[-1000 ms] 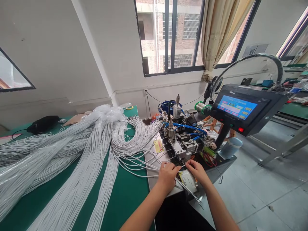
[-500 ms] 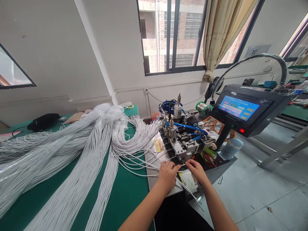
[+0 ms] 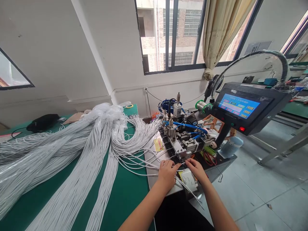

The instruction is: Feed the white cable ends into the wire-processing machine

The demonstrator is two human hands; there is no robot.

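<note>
My left hand (image 3: 167, 175) is closed on a white cable, its fingertips at the front edge of the metal machine (image 3: 184, 141). Just to its right, my right hand (image 3: 195, 168) pinches the short end of that cable between thumb and finger. Several white cables (image 3: 192, 192) pass under my left hand and stick out toward the lower right. A silver box with a label (image 3: 189, 181) sits below my fingertips. The very tip of the held cable is too small to make out.
Large bundles of white cables (image 3: 96, 150) cover the green table (image 3: 130, 192) on the left. A control screen (image 3: 238, 106) stands at the right, with a solder spool (image 3: 203, 106) beside it. Behind the machine's right side is a clear plastic container (image 3: 231, 147).
The view has shifted slightly. Both hands keep nearly the same place and grip at the machine's front.
</note>
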